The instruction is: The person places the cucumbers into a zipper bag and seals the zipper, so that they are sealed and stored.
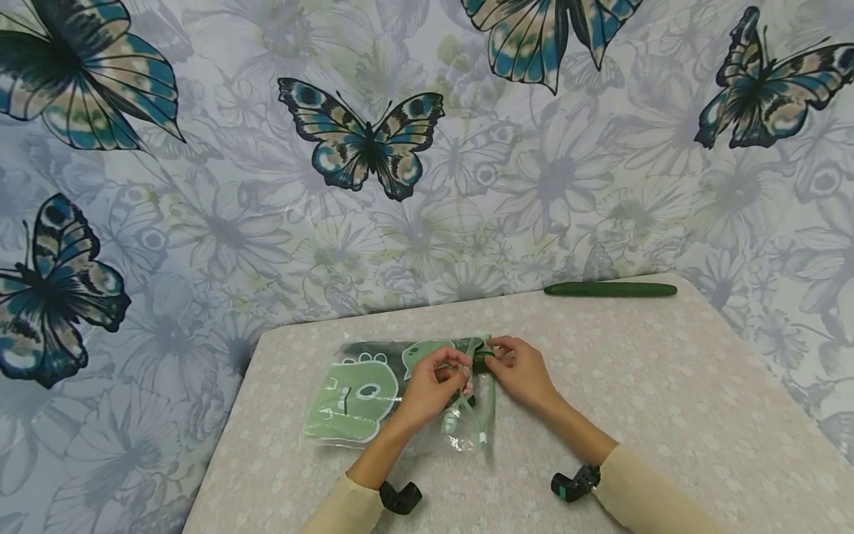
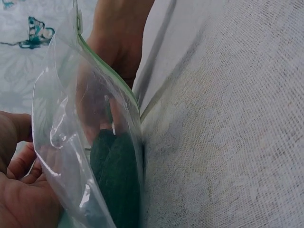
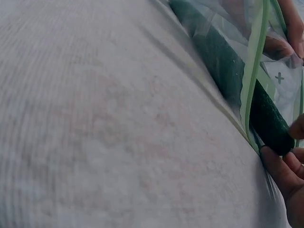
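Note:
A clear zip bag (image 1: 356,404) printed with green cartoon dinosaurs lies on the table, its green-edged mouth toward the right. Dark green cucumbers (image 2: 116,175) lie side by side inside it. My left hand (image 1: 434,382) pinches the upper sheet near the mouth and lifts it away from the lower one. At the opening, my right hand (image 1: 523,374) grips the end of a cucumber (image 3: 271,121) with thumb and fingers; most of this cucumber is inside the bag. Through the plastic in the left wrist view, the right fingers show at the cucumber ends.
Another long cucumber (image 1: 610,289) lies at the table's back edge, to the right. A pale patterned cloth covers the table (image 1: 640,386). Behind it stands a wall (image 1: 427,245) with butterflies and flowers. A black wrist device (image 1: 574,483) sits at each sleeve.

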A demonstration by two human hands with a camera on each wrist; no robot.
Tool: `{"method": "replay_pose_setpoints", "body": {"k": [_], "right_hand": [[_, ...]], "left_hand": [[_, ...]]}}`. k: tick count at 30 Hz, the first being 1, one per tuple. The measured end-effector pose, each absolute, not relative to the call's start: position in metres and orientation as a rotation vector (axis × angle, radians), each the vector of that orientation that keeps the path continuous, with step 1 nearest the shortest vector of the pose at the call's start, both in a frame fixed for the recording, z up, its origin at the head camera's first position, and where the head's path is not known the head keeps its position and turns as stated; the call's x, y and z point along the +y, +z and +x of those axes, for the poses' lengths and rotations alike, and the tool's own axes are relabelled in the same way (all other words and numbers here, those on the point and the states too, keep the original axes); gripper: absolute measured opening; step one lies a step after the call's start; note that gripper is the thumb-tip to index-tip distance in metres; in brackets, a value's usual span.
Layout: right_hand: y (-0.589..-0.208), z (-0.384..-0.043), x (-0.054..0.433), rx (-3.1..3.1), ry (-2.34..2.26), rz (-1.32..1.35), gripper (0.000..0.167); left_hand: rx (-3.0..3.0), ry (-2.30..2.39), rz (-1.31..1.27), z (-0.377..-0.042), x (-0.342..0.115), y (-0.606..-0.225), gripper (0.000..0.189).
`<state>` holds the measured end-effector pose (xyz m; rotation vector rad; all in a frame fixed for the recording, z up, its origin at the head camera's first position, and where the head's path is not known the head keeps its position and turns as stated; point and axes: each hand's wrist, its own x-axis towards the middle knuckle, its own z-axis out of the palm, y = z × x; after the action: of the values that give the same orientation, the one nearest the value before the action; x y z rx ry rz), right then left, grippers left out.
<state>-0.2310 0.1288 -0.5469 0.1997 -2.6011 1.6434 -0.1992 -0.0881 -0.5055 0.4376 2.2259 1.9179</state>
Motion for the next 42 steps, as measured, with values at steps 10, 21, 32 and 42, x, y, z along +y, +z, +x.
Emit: {"method": "replay_pose_setpoints", "body": {"k": [10,21,32,42], "right_hand": [[-0.551,-0.235,0.131,-2.590,1.652,0.171,0.027],[-0.542,-0.239,0.125,-2.701,1.444,0.128,0.034],[-0.537,-0.240,0.171,-2.607,1.739,0.267,0.037],[-0.515,-0.254,0.281,-2.694,1.481,0.301,0.036]], "left_hand": [[2.252,1.909,0.442,-0.200,-0.086,-0.507,0.019],[2.276,1.893,0.416,-0.200,-0.087,-0.507,0.016],[2.265,1.890,0.412,-0.197,-0.089,-0.505,0.019],[2.117,1.950,0.420,-0.196,-0.091,-0.508,0.026]]}}
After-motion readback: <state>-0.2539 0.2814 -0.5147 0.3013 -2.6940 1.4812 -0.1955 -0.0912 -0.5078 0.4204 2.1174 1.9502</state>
